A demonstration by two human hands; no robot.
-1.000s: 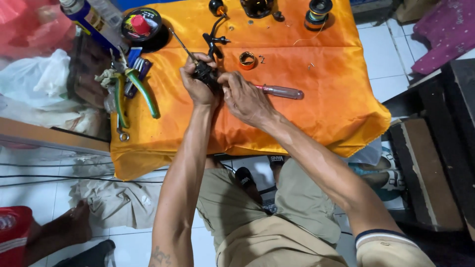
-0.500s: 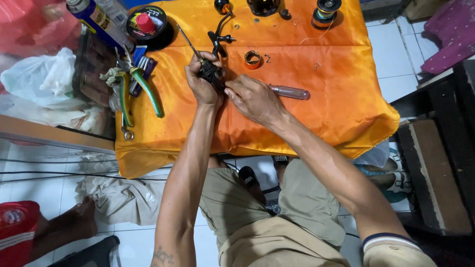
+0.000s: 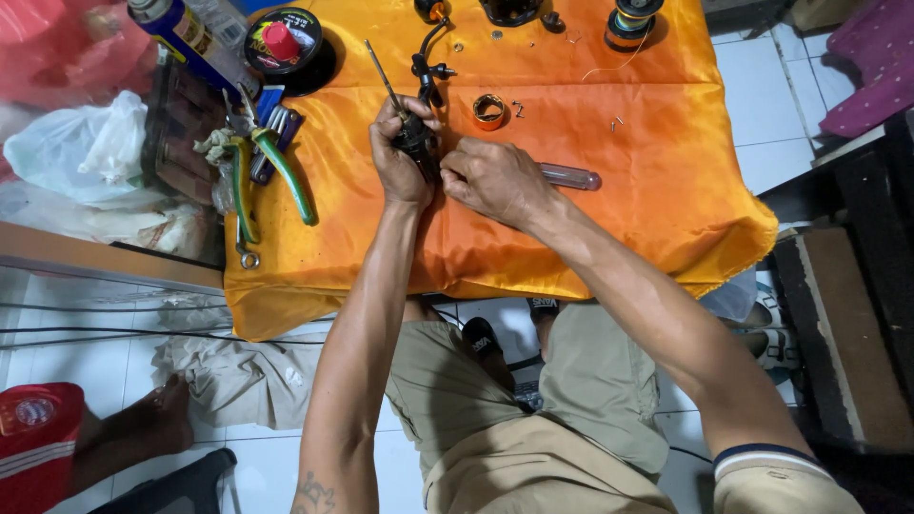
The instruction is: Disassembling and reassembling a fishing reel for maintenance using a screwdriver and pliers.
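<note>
Head view: my left hand (image 3: 398, 157) is clenched around a small black mechanical part (image 3: 417, 143) above the orange satin cloth (image 3: 657, 190). My right hand (image 3: 490, 179) pinches the same part from its right side. A clear-handled screwdriver (image 3: 569, 177) lies just behind the right hand; green-handled pliers (image 3: 271, 171) lie well left, an orange ring (image 3: 489, 110) just beyond.

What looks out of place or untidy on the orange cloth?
Several tiny loose parts lie scattered on the orange cloth near the orange ring, where they could get lost. A clear-handled tool lies beside the right hand.
</note>
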